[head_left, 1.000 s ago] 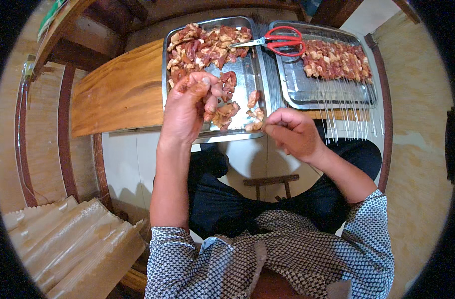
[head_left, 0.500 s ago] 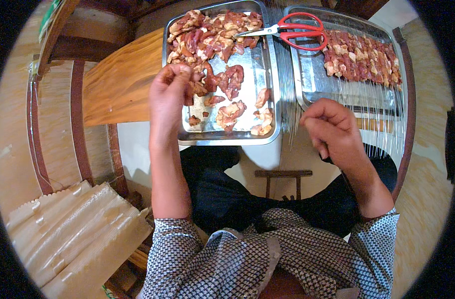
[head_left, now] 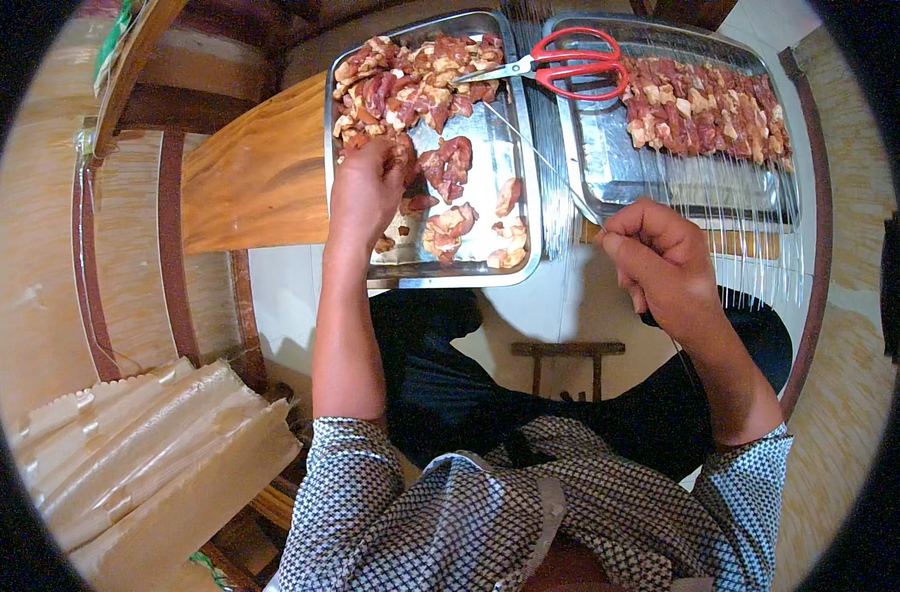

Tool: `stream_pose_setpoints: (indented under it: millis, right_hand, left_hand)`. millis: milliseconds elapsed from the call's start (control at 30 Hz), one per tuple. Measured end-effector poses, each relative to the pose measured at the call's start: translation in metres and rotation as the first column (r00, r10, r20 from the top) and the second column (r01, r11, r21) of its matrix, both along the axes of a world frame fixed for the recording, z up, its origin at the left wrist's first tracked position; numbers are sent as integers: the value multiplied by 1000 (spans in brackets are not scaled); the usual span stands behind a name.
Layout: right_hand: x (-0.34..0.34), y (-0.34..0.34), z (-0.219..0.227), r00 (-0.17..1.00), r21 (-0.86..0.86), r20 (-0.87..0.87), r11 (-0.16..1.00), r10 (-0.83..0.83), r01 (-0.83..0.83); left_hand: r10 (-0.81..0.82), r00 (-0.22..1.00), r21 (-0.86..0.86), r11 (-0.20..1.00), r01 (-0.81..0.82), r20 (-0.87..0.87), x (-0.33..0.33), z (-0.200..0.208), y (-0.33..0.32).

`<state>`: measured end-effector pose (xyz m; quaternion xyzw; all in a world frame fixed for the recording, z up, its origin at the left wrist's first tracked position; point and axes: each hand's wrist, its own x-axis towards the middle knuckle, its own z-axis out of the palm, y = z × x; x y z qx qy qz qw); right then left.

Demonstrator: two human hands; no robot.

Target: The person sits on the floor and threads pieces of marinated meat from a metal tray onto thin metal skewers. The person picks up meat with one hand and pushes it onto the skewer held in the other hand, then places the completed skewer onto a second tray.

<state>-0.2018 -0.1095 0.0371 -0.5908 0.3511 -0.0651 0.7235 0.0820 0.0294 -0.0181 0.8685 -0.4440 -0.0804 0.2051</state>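
My right hand (head_left: 664,259) pinches one end of a thin metal skewer (head_left: 537,150). The skewer slants up and left over the metal tray of meat (head_left: 531,222), its visible length bare. At that tray's left side, my left hand (head_left: 364,189) has its fingers closed on a piece of raw meat (head_left: 400,158), partly hidden by the hand. Cut meat is heaped (head_left: 420,79) in the far part of the tray, with several loose pieces nearer me. Red-handled scissors (head_left: 576,67) lie across the tray's right rim, blades toward the heap.
A second metal tray (head_left: 603,158) on the right bears a row of meat-loaded skewers (head_left: 706,109), their bare ends jutting toward me. Many bare skewers (head_left: 560,202) lie between the trays. A wooden board (head_left: 257,178) is at left; a small wooden stool (head_left: 568,350) stands below.
My left hand has shifted right and onto the meat at the tray's left side. The skewer in my right hand now shows clearly; that hand has barely moved. The view has shifted slightly.
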Motion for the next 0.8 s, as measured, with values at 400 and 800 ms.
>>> stream_pose_setpoints:
  millis: [400, 800]
  right_hand:
    - [6, 19, -10, 995, -19, -12, 995, 98, -98]
    - [12, 30, -18, 991, -133, -4, 982, 137, -136]
  left_hand:
    - [-250, 112, -274, 845, -460, -962, -2, 17, 4]
    - [-358, -22, -297, 806, -513, -934, -31, 22, -9]
